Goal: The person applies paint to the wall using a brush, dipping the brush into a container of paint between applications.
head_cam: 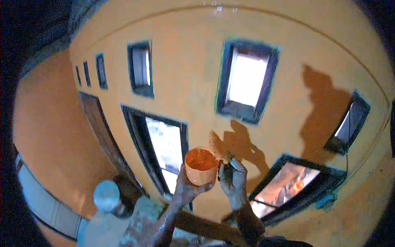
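My left hand grips a round, open-topped container from below and the side; its inside is orange. Just right of it, my right hand has its fingers closed on the lower end of a light, bristly brush, which points up and to the left. Both hands are raised in front of a yellow-orange wall, where dark shadows show behind them. What the container holds cannot be made out clearly.
A person in a pale cap is at the lower left. A large dark-framed opening lies left of the container, another at the lower right. A brown beam crosses below my forearms.
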A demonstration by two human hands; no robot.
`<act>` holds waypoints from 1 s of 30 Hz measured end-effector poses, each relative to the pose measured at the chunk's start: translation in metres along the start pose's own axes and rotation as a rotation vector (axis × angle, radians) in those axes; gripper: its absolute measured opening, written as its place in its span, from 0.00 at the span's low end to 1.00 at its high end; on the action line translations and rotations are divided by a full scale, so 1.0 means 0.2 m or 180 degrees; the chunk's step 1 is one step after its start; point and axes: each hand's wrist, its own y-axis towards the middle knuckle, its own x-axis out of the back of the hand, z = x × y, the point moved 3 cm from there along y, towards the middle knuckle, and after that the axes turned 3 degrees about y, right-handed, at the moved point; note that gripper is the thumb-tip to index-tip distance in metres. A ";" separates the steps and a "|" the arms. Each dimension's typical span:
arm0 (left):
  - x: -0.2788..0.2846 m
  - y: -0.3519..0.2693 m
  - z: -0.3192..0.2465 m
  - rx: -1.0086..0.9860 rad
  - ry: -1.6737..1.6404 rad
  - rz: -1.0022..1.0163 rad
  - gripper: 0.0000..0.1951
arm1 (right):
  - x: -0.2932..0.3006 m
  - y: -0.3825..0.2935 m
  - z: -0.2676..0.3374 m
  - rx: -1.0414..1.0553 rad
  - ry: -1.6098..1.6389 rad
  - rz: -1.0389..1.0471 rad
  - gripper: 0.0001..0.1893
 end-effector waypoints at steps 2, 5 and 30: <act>-0.12 0.10 -0.12 -0.0838 0.1834 -0.0012 0.46 | -0.11 0.03 0.13 0.0199 0.0036 0.1618 0.10; -0.31 0.26 -0.33 -0.0880 0.2006 -0.0008 0.45 | -0.54 0.06 0.24 0.0971 0.0111 0.1092 0.10; 0.56 0.16 -0.65 -0.0464 0.1928 0.0226 0.45 | -1.57 0.33 0.61 0.7454 -0.4820 -0.0786 0.10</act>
